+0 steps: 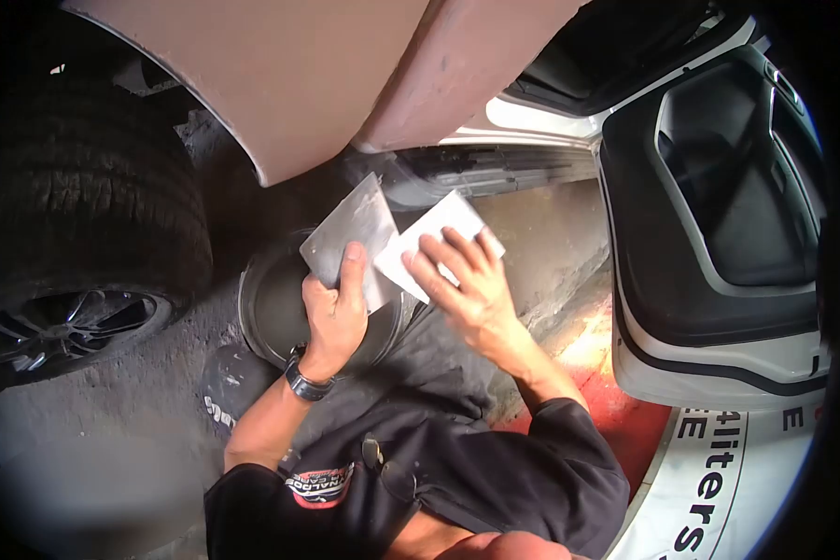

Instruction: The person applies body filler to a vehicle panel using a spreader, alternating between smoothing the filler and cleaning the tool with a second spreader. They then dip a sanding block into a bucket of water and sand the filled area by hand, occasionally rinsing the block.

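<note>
My left hand (pixel 336 313), with a dark watch at the wrist, grips a flat grey plate (pixel 350 238) by its lower edge, thumb lying on its face. Pale smears show on that plate. To its right, my right hand (pixel 467 285) holds a flat white square piece (pixel 443 219), fingers spread over its top face. The white piece's left corner overlaps the plate's right edge in this view. Beneath my left hand is a round dark tub (pixel 275 313) with a pale rim, partly hidden by the hand and plate.
A pinkish-brown car body panel (pixel 280 75) hangs over the top. A tyre (pixel 84 196) with a spoked wheel (pixel 70 331) stands at left. On the right is an open car door (pixel 719 196), with a printed white sheet (pixel 719 495) below it. My knees are bent under my arms.
</note>
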`<state>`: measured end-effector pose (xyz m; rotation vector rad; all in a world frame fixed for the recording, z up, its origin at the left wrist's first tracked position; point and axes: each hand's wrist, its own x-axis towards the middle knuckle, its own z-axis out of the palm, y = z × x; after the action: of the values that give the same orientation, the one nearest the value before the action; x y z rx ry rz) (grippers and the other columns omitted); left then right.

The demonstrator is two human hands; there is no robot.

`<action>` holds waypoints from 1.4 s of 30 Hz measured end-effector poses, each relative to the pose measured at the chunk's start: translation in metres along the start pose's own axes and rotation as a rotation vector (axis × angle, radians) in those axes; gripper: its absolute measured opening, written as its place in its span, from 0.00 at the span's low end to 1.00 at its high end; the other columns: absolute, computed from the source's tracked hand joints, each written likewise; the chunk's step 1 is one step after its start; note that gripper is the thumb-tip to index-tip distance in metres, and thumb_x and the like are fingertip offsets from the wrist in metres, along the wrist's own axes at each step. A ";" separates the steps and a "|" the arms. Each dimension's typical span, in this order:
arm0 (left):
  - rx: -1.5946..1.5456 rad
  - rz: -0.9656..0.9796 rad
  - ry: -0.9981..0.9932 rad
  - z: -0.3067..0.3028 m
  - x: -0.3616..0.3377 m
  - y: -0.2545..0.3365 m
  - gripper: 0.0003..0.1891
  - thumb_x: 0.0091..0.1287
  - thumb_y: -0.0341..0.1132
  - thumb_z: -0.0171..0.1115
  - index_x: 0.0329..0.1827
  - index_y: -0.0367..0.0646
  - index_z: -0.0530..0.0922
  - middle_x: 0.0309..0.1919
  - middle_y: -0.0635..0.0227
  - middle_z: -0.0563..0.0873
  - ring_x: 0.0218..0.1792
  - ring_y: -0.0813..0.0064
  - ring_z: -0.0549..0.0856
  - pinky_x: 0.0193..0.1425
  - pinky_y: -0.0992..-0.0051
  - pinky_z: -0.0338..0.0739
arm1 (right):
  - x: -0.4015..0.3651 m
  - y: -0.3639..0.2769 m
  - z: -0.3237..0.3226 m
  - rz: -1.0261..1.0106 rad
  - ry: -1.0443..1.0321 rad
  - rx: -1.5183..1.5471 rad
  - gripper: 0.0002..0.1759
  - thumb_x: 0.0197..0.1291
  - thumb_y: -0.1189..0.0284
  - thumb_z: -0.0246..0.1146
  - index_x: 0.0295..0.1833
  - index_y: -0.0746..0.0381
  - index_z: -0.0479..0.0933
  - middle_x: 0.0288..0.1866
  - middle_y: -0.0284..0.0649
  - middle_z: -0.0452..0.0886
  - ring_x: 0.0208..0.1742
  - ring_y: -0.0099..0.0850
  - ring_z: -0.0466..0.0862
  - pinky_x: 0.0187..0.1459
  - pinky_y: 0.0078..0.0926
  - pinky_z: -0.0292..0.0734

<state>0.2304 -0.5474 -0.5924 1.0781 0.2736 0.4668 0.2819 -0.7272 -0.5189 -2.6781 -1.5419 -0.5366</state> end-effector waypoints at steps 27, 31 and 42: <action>0.087 0.082 -0.193 -0.003 0.010 -0.016 0.19 0.80 0.45 0.60 0.43 0.33 0.84 0.33 0.78 0.84 0.35 0.86 0.75 0.39 0.79 0.73 | 0.123 0.110 -0.113 -0.333 0.393 -0.906 0.29 0.63 0.64 0.61 0.72 0.34 0.77 0.78 0.25 0.69 0.80 0.41 0.64 0.61 0.59 0.68; 0.076 0.095 -0.187 -0.001 0.011 -0.015 0.19 0.80 0.45 0.61 0.44 0.33 0.84 0.32 0.78 0.83 0.35 0.87 0.75 0.38 0.79 0.72 | 0.129 0.109 -0.115 -0.343 0.393 -0.911 0.30 0.63 0.65 0.62 0.71 0.35 0.77 0.78 0.25 0.69 0.80 0.42 0.63 0.62 0.60 0.67; 0.114 0.101 -0.180 -0.003 0.012 -0.010 0.19 0.79 0.45 0.61 0.40 0.34 0.83 0.28 0.80 0.80 0.32 0.87 0.73 0.34 0.79 0.69 | 0.106 0.118 -0.113 -0.209 0.316 -0.872 0.29 0.57 0.65 0.68 0.67 0.37 0.80 0.76 0.25 0.72 0.79 0.45 0.62 0.64 0.59 0.66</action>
<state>0.2416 -0.5436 -0.6026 1.2415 0.0881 0.4453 0.3967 -0.7185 -0.3615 -2.6887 -1.7711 -1.9185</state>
